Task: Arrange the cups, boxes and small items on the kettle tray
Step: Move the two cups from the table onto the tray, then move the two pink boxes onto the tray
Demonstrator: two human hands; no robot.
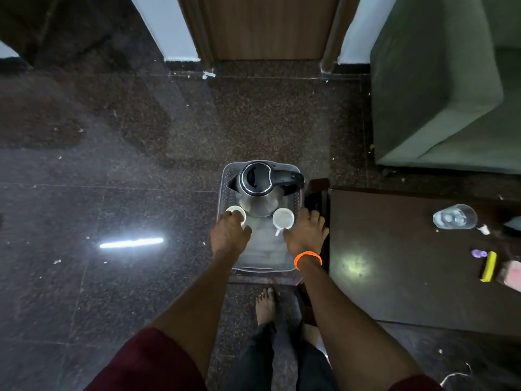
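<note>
In the grey perforated plastic tray (225,190), beside the steel kettle (260,190), the left hand (229,232) grips a white ceramic cup (236,214); the right hand (306,232) rests open beside another (283,218). Both cups look light, smooth, breakable; best held by body or handle.

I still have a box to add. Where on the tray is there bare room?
The near half of the tray is barest, between the two wrists and behind the cups. The far half is crowded: kettle, left cup under the left hand, right cup beside the right hand.
</note>
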